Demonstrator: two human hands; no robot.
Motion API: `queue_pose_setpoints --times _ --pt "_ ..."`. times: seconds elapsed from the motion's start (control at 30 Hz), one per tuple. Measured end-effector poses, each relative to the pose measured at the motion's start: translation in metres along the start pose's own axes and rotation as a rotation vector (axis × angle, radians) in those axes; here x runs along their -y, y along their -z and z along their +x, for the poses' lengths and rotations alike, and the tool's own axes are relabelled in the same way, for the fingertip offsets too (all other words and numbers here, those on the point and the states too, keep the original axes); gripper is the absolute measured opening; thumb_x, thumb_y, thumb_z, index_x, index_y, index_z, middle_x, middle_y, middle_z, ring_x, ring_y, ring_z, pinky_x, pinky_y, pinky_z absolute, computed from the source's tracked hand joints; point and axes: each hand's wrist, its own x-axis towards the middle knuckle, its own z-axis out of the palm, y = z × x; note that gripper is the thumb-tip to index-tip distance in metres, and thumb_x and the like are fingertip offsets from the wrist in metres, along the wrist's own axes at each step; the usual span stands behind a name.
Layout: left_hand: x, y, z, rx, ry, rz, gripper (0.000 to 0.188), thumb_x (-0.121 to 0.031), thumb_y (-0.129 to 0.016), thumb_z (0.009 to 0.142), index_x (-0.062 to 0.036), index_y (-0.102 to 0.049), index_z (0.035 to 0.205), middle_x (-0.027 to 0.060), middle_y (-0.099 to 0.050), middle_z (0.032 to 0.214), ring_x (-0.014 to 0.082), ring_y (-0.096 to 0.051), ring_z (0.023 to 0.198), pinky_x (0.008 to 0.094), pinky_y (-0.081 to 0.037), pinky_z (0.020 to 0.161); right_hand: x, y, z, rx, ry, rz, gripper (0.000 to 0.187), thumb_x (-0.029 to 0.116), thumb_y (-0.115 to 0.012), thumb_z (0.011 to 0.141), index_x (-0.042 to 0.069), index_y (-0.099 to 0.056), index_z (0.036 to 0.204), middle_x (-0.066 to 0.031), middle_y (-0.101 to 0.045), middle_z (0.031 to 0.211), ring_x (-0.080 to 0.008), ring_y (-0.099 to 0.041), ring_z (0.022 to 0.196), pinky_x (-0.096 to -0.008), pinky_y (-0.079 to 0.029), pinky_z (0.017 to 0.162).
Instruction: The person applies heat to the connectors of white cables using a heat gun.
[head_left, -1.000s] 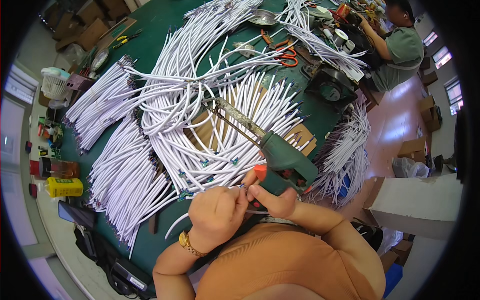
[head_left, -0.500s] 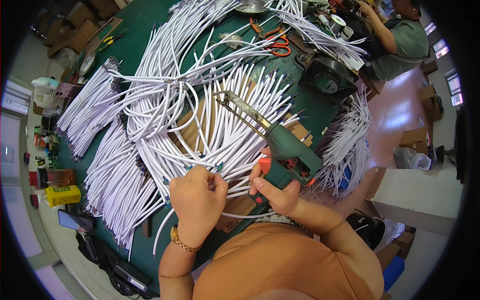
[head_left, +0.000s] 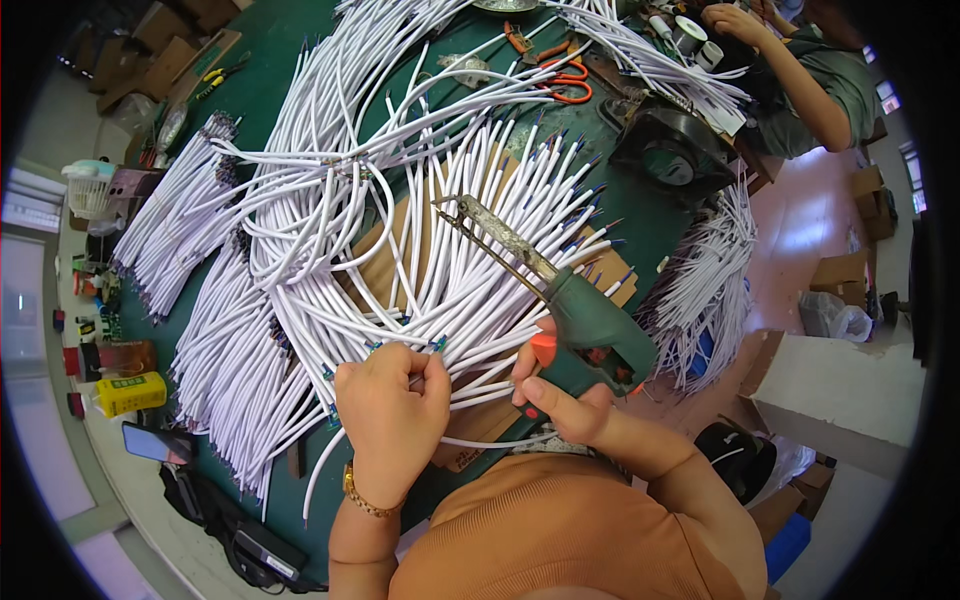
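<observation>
My right hand (head_left: 570,402) is wrapped round the grip of a dark green soldering gun (head_left: 605,335) with an orange trigger. Its long metal tip points up and left, above a heap of white cables (head_left: 440,290). To the left of the gun, my left hand (head_left: 395,405) is closed in a pinch over the near edge of the heap. Whatever lies between its fingers is hidden. Small blue-green pieces (head_left: 438,343) on cable ends show just beyond the knuckles. One loose white cable (head_left: 318,478) curves down beside my left wrist.
Brown cardboard (head_left: 612,272) lies under the cables on the green table (head_left: 270,90). Orange-handled scissors (head_left: 570,82), a black fan-like unit (head_left: 670,160) and solder spools (head_left: 690,35) are at the far right. A phone (head_left: 158,443) lies left. A co-worker's arm (head_left: 800,85) reaches in.
The soldering gun and my right hand have shifted slightly down and to the right. My left hand stays pinched in nearly the same place. The co-worker's arm has moved a little.
</observation>
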Motion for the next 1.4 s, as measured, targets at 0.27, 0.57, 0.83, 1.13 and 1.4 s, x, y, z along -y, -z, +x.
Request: queue_pose_setpoints --times 0.27,0.57,0.83,1.13,1.4 --pt "0.004 -0.002 0.001 0.040 0.001 -0.016 0.016 -0.009 -0.068 0.068 -0.0041 -0.055 0.059 0.0075 -0.057 0.056 0.0259 -0.052 0.052 0.0355 -0.037 0.058 0.034 0.020 -0.008 0.199 -0.304 -0.377 0.038 0.008 -0.060 0.080 0.003 -0.039 0.112 -0.0096 -0.055 0.082 -0.0154 -0.058 0.072 -0.0274 -0.047 0.064" --pt "0.010 0.000 0.004 0.084 -0.060 -0.025 0.017 -0.006 -0.067 0.067 -0.0087 -0.051 0.061 0.0038 -0.052 0.054 0.0243 -0.048 0.046 0.0354 -0.029 0.055 0.075 0.024 -0.020 0.426 -0.220 -0.924 0.007 0.014 -0.062 0.075 0.010 -0.057 0.076 -0.0042 -0.056 0.071 -0.0239 -0.056 0.064 -0.0319 -0.045 0.058" --pt "0.011 -0.001 0.002 0.062 -0.040 -0.074 0.018 -0.006 -0.068 0.067 -0.0094 -0.051 0.061 0.0012 -0.051 0.053 0.0214 -0.047 0.045 0.0338 -0.028 0.056 0.054 0.042 -0.043 0.385 -0.278 -0.843 0.018 0.015 -0.067 0.071 0.013 -0.063 0.088 -0.0026 -0.062 0.074 -0.0205 -0.062 0.065 -0.0289 -0.049 0.056" --pt "0.011 0.002 0.002 0.079 -0.046 -0.079 0.014 -0.005 -0.068 0.069 -0.0071 -0.054 0.065 0.0042 -0.055 0.059 0.0234 -0.050 0.051 0.0348 -0.029 0.058 0.053 0.038 -0.038 0.428 -0.071 -1.022 0.021 0.017 -0.068 0.069 0.012 -0.063 0.089 -0.0053 -0.060 0.073 -0.0253 -0.058 0.060 -0.0329 -0.048 0.053" --pt "0.009 0.004 0.001 0.099 -0.032 -0.080 0.013 -0.005 -0.067 0.069 -0.0068 -0.055 0.066 0.0047 -0.056 0.060 0.0237 -0.050 0.051 0.0351 -0.030 0.058 0.050 0.040 -0.046 0.424 -0.140 -1.050 0.027 0.021 -0.070 0.068 0.013 -0.062 0.092 -0.0054 -0.061 0.077 -0.0251 -0.059 0.062 -0.0332 -0.047 0.052"
